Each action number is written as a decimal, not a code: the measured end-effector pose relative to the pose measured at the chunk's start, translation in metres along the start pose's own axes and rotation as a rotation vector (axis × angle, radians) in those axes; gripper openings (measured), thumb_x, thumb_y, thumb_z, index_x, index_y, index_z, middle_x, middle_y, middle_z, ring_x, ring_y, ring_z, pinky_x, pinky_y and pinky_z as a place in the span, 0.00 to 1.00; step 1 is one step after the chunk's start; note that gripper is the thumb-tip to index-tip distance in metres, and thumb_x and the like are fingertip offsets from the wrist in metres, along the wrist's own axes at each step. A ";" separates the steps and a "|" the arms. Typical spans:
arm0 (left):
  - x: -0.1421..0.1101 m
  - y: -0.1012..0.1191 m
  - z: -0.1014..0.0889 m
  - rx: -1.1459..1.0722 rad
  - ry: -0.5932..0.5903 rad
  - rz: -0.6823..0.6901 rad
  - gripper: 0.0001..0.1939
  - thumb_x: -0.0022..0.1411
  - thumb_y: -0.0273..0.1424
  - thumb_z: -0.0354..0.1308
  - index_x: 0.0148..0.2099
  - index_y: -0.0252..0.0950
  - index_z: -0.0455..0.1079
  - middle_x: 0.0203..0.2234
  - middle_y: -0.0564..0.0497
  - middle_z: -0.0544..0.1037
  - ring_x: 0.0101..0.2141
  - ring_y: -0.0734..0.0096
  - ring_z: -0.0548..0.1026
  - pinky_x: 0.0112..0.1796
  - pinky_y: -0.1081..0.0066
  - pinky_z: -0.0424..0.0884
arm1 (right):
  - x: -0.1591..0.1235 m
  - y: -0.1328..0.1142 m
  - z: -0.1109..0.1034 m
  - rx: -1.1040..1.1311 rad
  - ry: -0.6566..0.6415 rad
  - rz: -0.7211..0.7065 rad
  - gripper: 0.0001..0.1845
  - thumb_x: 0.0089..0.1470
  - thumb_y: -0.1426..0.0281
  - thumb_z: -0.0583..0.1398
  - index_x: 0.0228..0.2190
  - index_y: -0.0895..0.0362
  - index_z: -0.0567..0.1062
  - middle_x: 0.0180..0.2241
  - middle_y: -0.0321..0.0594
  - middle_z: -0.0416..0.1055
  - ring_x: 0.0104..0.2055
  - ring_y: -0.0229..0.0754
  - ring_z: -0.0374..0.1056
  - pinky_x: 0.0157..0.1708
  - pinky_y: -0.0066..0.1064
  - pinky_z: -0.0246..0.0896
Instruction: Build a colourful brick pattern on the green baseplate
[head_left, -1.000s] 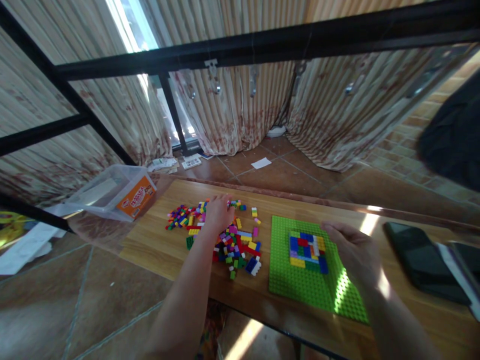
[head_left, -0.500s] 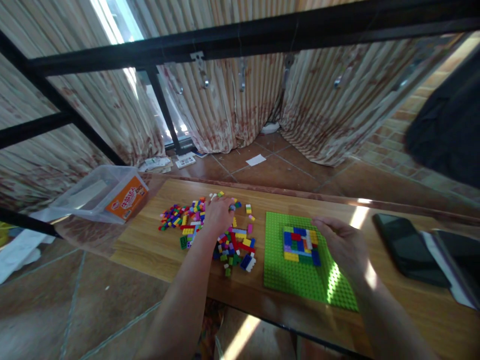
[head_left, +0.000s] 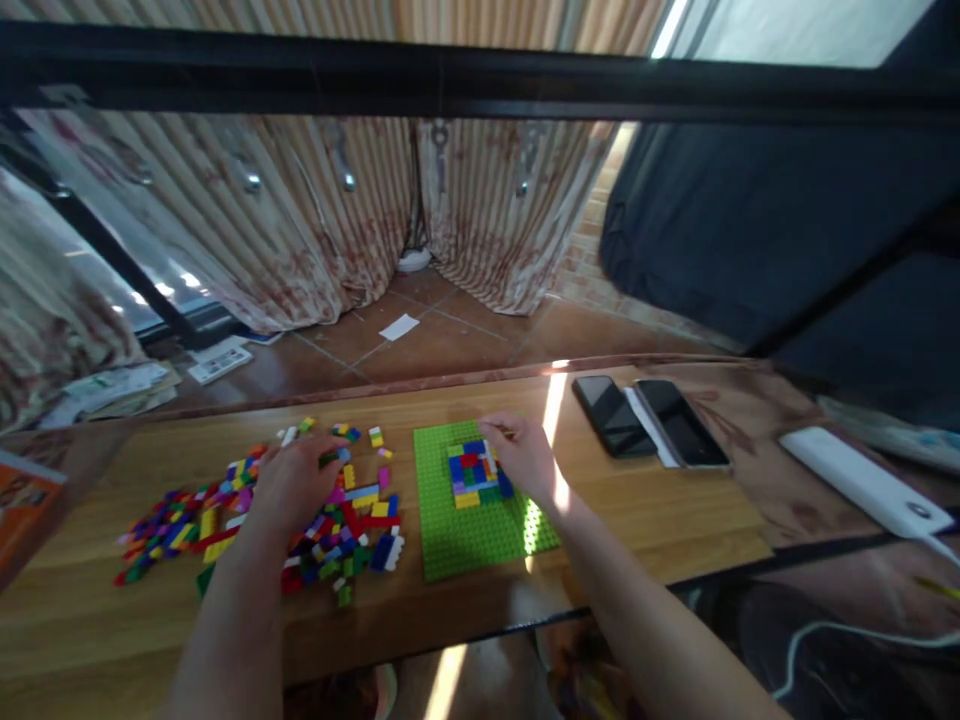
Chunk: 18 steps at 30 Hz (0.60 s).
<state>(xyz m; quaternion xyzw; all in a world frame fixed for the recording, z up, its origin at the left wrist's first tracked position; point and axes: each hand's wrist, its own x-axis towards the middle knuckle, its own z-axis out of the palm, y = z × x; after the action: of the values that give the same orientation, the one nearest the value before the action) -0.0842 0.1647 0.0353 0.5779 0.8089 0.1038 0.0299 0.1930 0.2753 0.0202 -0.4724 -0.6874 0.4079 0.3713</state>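
Note:
My left hand (head_left: 294, 487) reaches into a loose pile of small coloured toy bricks (head_left: 341, 535). Its fingers are bent but apart, with green and blue bricks right by the fingertips. My right hand (head_left: 523, 458) is closed in a pinch at the far right corner of a low block of joined bricks (head_left: 469, 470). Whatever its fingertips hold is hidden. That block of blue, red, yellow, green and purple bricks sits on a green studded baseplate (head_left: 450, 550). The right hand covers part of the block's right side.
The wooden table (head_left: 615, 545) bears a black phone (head_left: 613, 415) and, beside it, another dark phone-like device (head_left: 681, 422). Farther right lies a white power strip (head_left: 866, 480) with a cable. A container with an orange label (head_left: 26, 500) shows at the left edge. Papers lie on the floor beyond.
The view has swung right, so the table's contents sit farther left. My right hand is slightly more over the brick block. My left hand stays in the pile.

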 end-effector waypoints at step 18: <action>-0.002 0.027 -0.009 -0.707 0.175 -0.091 0.18 0.52 0.41 0.60 0.44 0.39 0.75 0.39 0.48 0.81 0.41 0.59 0.77 0.46 0.63 0.71 | -0.008 -0.016 -0.002 0.041 -0.017 -0.149 0.09 0.55 0.69 0.58 0.35 0.53 0.79 0.36 0.37 0.79 0.39 0.40 0.74 0.42 0.33 0.67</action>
<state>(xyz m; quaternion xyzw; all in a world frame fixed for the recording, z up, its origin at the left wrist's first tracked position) -0.0599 0.1702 0.0492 0.4843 0.7474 0.4245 0.1630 0.1909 0.2648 0.0345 -0.4088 -0.7153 0.3972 0.4043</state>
